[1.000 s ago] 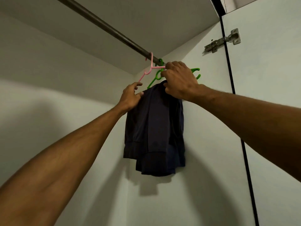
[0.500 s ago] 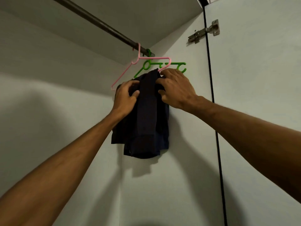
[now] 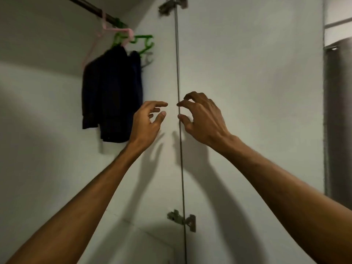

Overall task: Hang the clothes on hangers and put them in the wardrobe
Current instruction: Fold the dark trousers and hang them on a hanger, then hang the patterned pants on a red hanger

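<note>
A dark navy garment (image 3: 111, 92) hangs at the upper left from the wardrobe rail (image 3: 89, 7). It hangs on a pink hanger (image 3: 106, 31) and a green hanger (image 3: 141, 40) hooked side by side on that rail. My left hand (image 3: 146, 121) floats in mid-air just right of the garment's lower edge, fingers loosely spread, holding nothing. My right hand (image 3: 202, 117) hovers beside it in front of the door seam, fingers loosely curved and empty. Neither hand touches the clothes.
The wardrobe's white side wall (image 3: 160, 168) meets the open door (image 3: 247, 92) along a vertical seam with two metal hinges, one at the top (image 3: 171, 4) and one low (image 3: 182, 221). A grey panel (image 3: 339, 121) shows at the far right.
Both hands have let go of the garment and hangers and dropped down to the right. The view has swung right and down, so the garment now hangs free at the upper left.
</note>
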